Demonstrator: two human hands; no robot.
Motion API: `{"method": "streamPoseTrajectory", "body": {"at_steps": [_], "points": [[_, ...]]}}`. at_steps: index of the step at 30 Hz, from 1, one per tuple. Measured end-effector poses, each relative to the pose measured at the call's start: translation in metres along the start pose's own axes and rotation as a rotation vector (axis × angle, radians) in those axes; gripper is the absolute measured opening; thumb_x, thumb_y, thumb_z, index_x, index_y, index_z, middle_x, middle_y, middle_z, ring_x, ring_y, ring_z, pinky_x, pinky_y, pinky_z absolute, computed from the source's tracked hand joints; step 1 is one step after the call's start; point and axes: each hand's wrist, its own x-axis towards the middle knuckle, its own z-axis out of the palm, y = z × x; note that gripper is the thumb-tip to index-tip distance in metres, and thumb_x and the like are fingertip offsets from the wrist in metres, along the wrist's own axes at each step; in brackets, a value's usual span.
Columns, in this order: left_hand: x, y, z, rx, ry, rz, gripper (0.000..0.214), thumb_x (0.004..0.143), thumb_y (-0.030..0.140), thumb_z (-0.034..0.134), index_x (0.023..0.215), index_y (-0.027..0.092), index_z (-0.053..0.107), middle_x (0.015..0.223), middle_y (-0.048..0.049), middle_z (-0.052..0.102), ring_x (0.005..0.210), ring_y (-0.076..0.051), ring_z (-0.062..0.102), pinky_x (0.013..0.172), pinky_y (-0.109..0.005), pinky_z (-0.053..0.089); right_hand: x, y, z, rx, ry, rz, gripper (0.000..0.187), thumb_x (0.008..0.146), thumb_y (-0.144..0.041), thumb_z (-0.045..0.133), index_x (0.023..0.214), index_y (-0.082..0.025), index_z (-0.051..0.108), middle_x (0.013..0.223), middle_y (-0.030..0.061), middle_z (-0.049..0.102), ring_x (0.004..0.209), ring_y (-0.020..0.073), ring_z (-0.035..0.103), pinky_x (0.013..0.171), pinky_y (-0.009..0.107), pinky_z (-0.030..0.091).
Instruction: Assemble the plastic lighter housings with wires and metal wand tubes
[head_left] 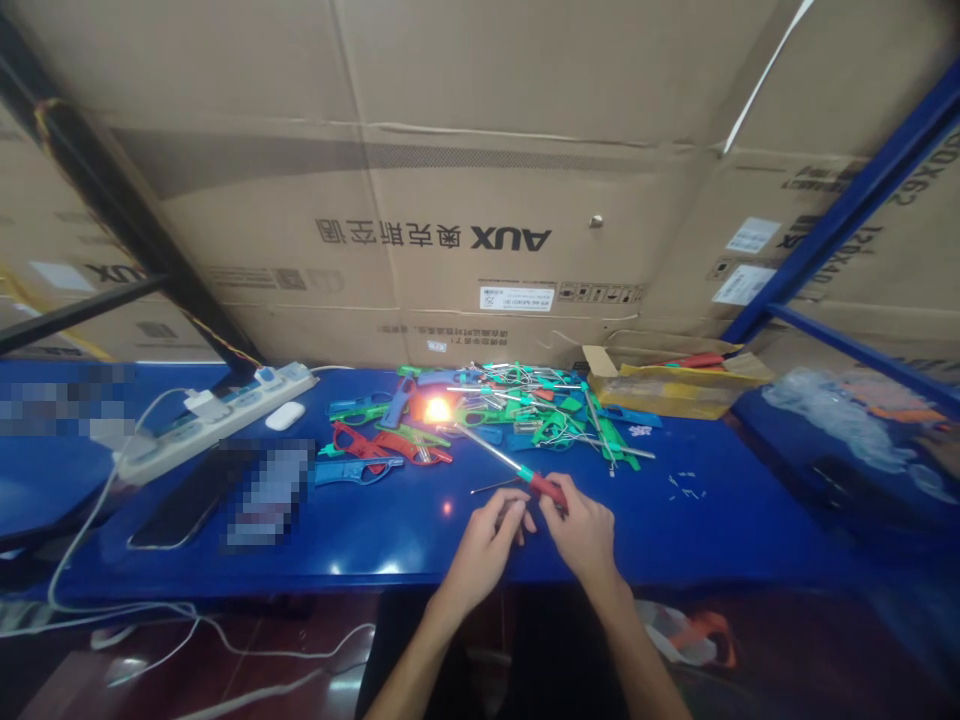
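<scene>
A long-necked lighter (pixel 546 487) with a red handle and a metal tube is gripped in my right hand (pixel 589 525). Its tube points up and left, and a bright orange flame (pixel 437 409) burns at the far end. My left hand (pixel 484 545) is closed just left of the handle, fingers curled together. A thin dark rod (pixel 487 489) juts out leftward above those fingers; which hand holds it I cannot tell. Beyond both hands lies a pile of green, blue and red lighter parts (pixel 525 410) with metal tubes and wires.
A power strip (pixel 225 420) with plugs, a white earbud case (pixel 286 416) and two phones, one dark (pixel 180 500), lie at left. An open cardboard box (pixel 667 390) with red parts stands back right. Small white bits (pixel 686 488) are scattered at right. Large cartons (pixel 450 180) wall the back.
</scene>
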Motion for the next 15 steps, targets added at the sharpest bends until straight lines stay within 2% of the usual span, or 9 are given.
{"method": "streamPoseTrajectory", "body": {"at_steps": [4,6,8,10,13,15], "points": [[-0.001,0.002,0.0,0.025,0.001,0.001,0.036,0.102,0.049,0.045,0.113,0.018,0.061,0.084,-0.0025,0.068,0.07,-0.015,0.059,0.071,-0.027,0.047,0.018,0.009,-0.017,0.012,-0.062,0.065,0.03,0.098,-0.045,0.049,0.106,-0.024,0.069,0.079,0.0025,0.077,0.068,0.0214,0.071,0.06,0.026,0.039],[-0.001,0.003,0.0,0.033,-0.007,0.0,0.036,0.103,0.049,0.045,0.113,0.019,0.062,0.085,-0.0028,0.068,0.071,-0.015,0.059,0.071,-0.027,0.047,0.038,0.022,-0.03,0.0,-0.033,0.057,0.032,0.099,-0.046,0.047,0.107,-0.023,0.068,0.088,0.0055,0.077,0.074,0.0224,0.07,0.064,0.028,0.042],[-0.001,0.003,0.0,0.033,-0.014,-0.001,0.036,0.103,0.048,0.044,0.113,0.019,0.062,0.086,-0.003,0.068,0.072,-0.015,0.059,0.072,-0.027,0.047,0.067,0.041,-0.048,-0.01,0.038,0.013,0.033,0.101,-0.04,0.042,0.111,-0.019,0.066,0.099,0.0107,0.074,0.085,0.0238,0.068,0.074,0.031,0.046],[-0.001,0.003,-0.001,0.034,-0.015,0.003,0.036,0.103,0.048,0.044,0.113,0.019,0.061,0.087,-0.0031,0.068,0.073,-0.015,0.059,0.072,-0.027,0.047,0.104,0.067,-0.068,-0.113,0.103,-0.063,0.032,0.1,-0.031,0.041,0.116,-0.015,0.063,0.104,0.0148,0.071,0.094,0.0276,0.064,0.083,0.037,0.045],[0.0,0.002,-0.001,0.032,-0.009,0.003,0.035,0.103,0.048,0.044,0.113,0.019,0.061,0.087,-0.0031,0.068,0.073,-0.015,0.059,0.072,-0.027,0.047,0.164,0.112,-0.1,-0.349,0.149,-0.124,0.035,0.091,-0.014,0.047,0.122,-0.012,0.063,0.112,0.019,0.066,0.104,0.0303,0.056,0.097,0.046,0.037],[0.0,0.003,-0.002,0.027,-0.007,-0.002,0.035,0.103,0.048,0.044,0.113,0.019,0.061,0.087,-0.0029,0.068,0.073,-0.015,0.059,0.072,-0.028,0.047,0.199,0.141,-0.118,-0.424,0.149,-0.102,0.03,0.087,-0.01,0.054,0.114,-0.011,0.068,0.109,0.02,0.066,0.101,0.0294,0.053,0.102,0.051,0.029]]}}
